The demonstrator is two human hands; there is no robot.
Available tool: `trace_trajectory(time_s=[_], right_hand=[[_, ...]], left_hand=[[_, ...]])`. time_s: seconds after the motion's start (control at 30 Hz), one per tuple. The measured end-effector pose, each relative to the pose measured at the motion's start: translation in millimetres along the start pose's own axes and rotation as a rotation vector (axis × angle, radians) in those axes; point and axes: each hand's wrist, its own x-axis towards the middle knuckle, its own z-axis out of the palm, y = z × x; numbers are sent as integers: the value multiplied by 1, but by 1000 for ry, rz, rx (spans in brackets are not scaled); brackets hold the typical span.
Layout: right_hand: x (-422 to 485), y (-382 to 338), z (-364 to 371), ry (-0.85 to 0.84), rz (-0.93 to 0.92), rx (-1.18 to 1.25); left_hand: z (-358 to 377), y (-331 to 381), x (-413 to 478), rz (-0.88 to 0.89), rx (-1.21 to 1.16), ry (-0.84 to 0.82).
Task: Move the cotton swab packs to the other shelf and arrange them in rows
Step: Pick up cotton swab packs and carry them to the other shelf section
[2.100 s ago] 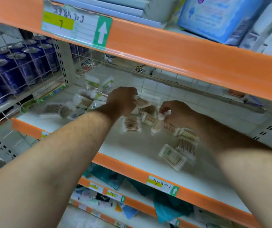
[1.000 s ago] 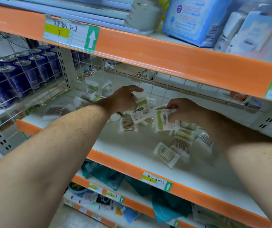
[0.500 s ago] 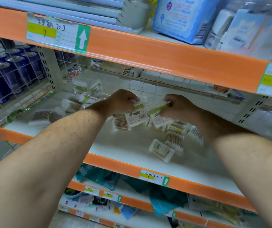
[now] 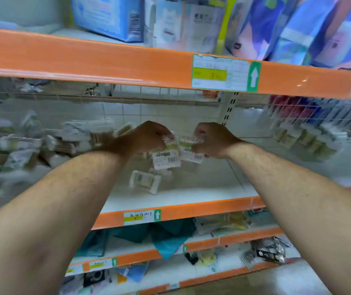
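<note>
Fingers (image 4: 163, 133) of left hand (image 4: 147, 136) and right hand (image 4: 215, 139) tight around one cotton swab pack (image 4: 166, 156) each.

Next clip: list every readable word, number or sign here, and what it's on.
"7", faint: yellow band of upper shelf label.
White up arrow: its green end, also on lower shelf label.
Lower label's handwriting: too blurred.
Pack in left hand: print, barcode unreadable.

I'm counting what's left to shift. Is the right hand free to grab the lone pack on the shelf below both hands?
Probably not yet: the right hand grips another pack. The lone pack lies uncovered on the shelf, so the way looks free once that hand empties.
</note>
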Motion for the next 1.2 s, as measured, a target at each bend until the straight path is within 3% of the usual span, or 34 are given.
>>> trace_trajectory(time_s=[0.27, 0.53, 0.73, 0.93, 1.2], right_hand=[[-115, 141, -73, 92, 238, -49], [-287, 316, -164, 186, 476, -157], [-373, 405, -211, 280, 596, -173], [-408, 492, -239, 386, 709, -99], [-370, 602, -296, 350, 785, -101]], left_hand=[[95, 157, 12, 230, 32, -169], [243, 350, 11, 410, 17, -264], [343, 472, 22, 568, 57, -402], [422, 554, 60, 636, 16, -483], [487, 637, 159, 692, -34, -542]])
